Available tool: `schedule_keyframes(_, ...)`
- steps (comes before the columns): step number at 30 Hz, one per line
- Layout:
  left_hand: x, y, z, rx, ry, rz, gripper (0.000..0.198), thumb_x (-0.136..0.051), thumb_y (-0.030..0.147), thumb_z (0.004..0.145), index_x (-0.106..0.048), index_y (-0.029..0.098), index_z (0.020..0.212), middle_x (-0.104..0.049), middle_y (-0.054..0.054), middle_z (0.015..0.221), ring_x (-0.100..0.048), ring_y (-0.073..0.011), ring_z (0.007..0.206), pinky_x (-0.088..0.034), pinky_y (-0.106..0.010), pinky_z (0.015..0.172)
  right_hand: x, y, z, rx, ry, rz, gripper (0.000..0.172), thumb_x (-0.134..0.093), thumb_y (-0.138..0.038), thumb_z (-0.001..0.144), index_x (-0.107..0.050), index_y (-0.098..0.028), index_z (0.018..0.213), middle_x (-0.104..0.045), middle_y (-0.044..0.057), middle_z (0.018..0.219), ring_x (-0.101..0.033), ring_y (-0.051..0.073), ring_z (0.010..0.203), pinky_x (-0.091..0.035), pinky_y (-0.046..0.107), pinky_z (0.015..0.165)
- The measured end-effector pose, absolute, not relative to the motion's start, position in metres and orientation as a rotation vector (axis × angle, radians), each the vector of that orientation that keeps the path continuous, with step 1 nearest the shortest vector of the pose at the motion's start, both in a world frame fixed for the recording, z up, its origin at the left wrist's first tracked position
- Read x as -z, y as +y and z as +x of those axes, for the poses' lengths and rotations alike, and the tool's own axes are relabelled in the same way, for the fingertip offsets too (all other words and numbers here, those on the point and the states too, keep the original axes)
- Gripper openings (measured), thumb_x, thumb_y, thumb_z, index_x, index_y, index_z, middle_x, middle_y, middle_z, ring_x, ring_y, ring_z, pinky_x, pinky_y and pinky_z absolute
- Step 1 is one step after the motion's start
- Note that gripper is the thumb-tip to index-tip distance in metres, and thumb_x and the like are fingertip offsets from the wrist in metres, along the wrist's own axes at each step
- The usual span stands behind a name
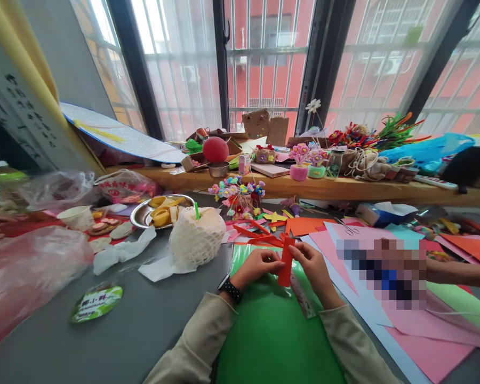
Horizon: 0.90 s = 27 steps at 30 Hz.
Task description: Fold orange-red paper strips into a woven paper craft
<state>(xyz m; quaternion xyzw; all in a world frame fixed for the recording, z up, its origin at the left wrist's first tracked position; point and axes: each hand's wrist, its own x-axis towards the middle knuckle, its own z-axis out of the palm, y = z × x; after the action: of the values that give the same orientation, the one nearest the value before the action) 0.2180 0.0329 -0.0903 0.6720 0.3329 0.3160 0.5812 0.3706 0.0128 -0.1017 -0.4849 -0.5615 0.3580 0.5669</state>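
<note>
Between my two hands a narrow strip of red-orange paper is held upright over a shiny green folder. My left hand pinches its left edge with thumb and fingertips. On the opposite side, the fingers of my right hand close on the strip's upper right edge. A ruler lies on the folder beneath my right hand. Just beyond the hands are loose orange paper strips and a larger orange sheet.
A netted coconut with a green straw stands left of my hands, before a metal bowl of peels. Pink paper sheets and scissors lie at right, where another person's arm reaches in. Craft flowers stand ahead.
</note>
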Motion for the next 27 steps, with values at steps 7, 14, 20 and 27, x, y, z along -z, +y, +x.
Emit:
schedule_keyframes(7,0.0902,0.0335,0.2184,-0.812,0.889,1.645,0.027,-0.056,0.037,0.06,-0.057,0.01,0.065,-0.055,-0.002,0.062,-0.048,-0.0084,0.056,-0.039,-0.019,0.054,0.0997,0.0128,0.3707,-0.952,-1.302,-1.091,0.022,-0.054,-0.034,0.066,-0.049,-0.015,0.057,-0.046,-0.003,0.053,-0.043,0.009,0.052,-0.034,0.02,0.051)
schedule_keyframes(14,0.089,0.0343,0.2183,-0.823,0.864,1.642,0.026,-0.054,0.036,0.062,-0.058,0.011,0.067,-0.055,0.0,0.059,-0.048,-0.0078,0.053,-0.038,-0.019,0.053,0.0963,0.0103,0.3659,-1.036,-1.295,-1.065,0.023,-0.054,-0.034,0.066,-0.049,-0.015,0.055,-0.046,-0.004,0.052,-0.043,0.008,0.052,-0.035,0.02,0.052)
schedule_keyframes(20,0.0849,0.0316,0.2185,-0.791,0.83,1.592,0.025,-0.056,0.036,0.06,-0.058,0.011,0.062,-0.054,0.001,0.054,-0.048,-0.0074,0.051,-0.038,-0.018,0.051,0.0997,0.0117,0.3661,-1.017,-1.241,-1.053,0.02,-0.055,-0.035,0.065,-0.05,-0.015,0.062,-0.047,-0.004,0.056,-0.045,0.009,0.053,-0.037,0.02,0.052)
schedule_keyframes(27,0.0943,0.0359,0.2178,-0.838,0.924,1.56,0.028,-0.056,0.038,0.059,-0.06,0.011,0.064,-0.056,0.0,0.053,-0.05,-0.0082,0.047,-0.04,-0.019,0.048,0.1036,0.0137,0.3665,-0.894,-1.303,-1.162,0.023,-0.052,-0.037,0.066,-0.054,-0.015,0.07,-0.055,0.002,0.063,-0.05,0.013,0.058,-0.041,0.024,0.055)
